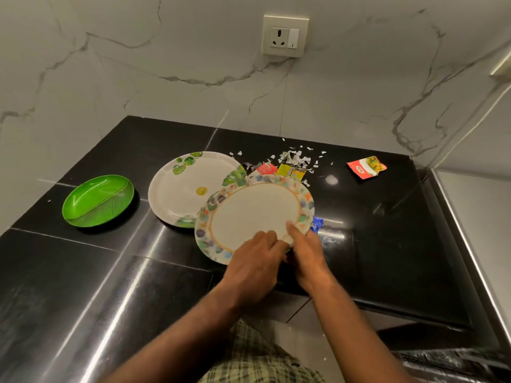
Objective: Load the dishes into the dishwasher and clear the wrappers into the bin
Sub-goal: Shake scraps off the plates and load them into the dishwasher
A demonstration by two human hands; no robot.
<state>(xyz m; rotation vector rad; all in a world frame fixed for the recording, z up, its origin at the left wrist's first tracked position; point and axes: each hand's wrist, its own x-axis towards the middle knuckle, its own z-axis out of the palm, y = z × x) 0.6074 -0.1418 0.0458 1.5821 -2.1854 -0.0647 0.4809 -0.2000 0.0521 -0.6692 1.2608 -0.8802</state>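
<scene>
While both hands meet at the near rim of the round white plate with the mottled, multicoloured border (254,217), the dish-gathering step looks to be under way: the left hand (254,261) lies over the rim with its fingers curled on the plate's face, and the right hand (304,250) pinches the edge beside it, thumb on top. That plate is tilted, its far side resting over the round white plate printed with green leaves (182,186), which lies flat on the glossy black stone table (110,272). A green oval plastic dish (98,200) sits well apart to the left. Behind the plates lie torn white paper scraps (294,157), a yellow wrapper (291,171) and a red sachet (366,167); a blue wrapper (317,224) peeks from under the held plate. Next, I'd guess, comes lifting it clear and carrying it off; no dishwasher or bin is in sight.
</scene>
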